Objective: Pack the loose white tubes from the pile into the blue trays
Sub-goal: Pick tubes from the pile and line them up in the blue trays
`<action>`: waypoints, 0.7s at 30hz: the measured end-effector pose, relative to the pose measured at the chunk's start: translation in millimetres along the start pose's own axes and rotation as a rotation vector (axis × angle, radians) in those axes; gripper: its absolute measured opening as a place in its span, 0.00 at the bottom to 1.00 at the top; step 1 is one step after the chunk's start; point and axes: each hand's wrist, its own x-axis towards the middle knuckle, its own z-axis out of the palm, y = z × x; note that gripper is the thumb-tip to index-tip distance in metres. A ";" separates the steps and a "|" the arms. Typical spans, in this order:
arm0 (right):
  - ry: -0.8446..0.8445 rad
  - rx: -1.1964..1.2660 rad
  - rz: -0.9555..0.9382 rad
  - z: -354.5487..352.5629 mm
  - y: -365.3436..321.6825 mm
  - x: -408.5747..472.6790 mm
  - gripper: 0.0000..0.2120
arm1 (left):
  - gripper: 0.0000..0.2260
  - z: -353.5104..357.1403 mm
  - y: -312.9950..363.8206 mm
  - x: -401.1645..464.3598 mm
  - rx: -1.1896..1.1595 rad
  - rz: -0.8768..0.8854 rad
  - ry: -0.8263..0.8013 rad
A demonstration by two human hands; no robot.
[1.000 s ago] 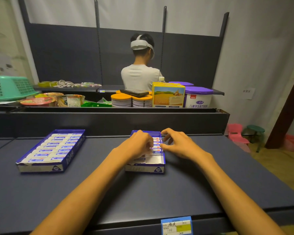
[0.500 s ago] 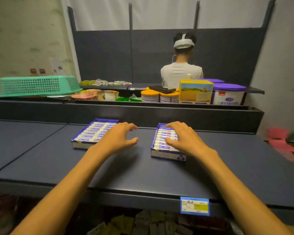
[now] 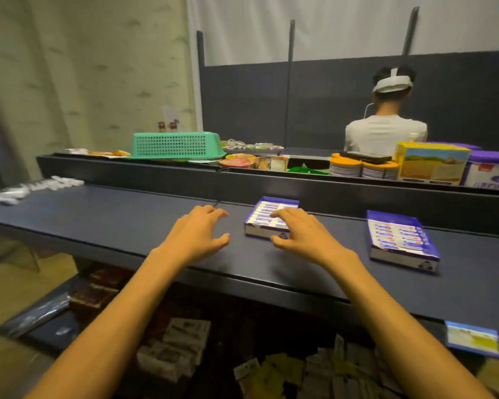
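Dark shelving fills the room, and the long worktop (image 3: 127, 223) runs across it with a raised back ledge carrying a green basket (image 3: 176, 145) and tins. Compared with a moment earlier, the view has swung left, so the pile of loose white tubes (image 3: 35, 188) now shows at the worktop's far left corner, well apart from both hands. One blue tray (image 3: 271, 217) sits near the back edge at the middle, apparently full of tubes; the other blue tray (image 3: 401, 240) lies toward the right, also filled in rows. The left hand (image 3: 199, 234) has come off the trays and hovers over bare surface, fingers spread and holding nothing. The right hand (image 3: 303, 237) lies over the middle tray's near end, fingers loosely curved; I cannot tell whether it grips. Open room stretches leftward to the pile, likely the next reach.
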 end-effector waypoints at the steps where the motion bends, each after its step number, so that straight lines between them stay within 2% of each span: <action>1: -0.010 0.012 -0.019 8.4 -22.6 8.1 0.26 | 0.25 -5.9 -22.0 -10.3 0.020 -0.014 -0.004; 12: -0.100 0.020 -0.229 99.1 -243.7 122.6 0.27 | 0.24 -50.2 -255.8 -116.6 0.064 -0.225 0.007; 21: -0.131 0.037 -0.341 168.6 -351.0 235.9 0.27 | 0.24 -53.2 -411.7 -131.4 0.087 -0.340 0.003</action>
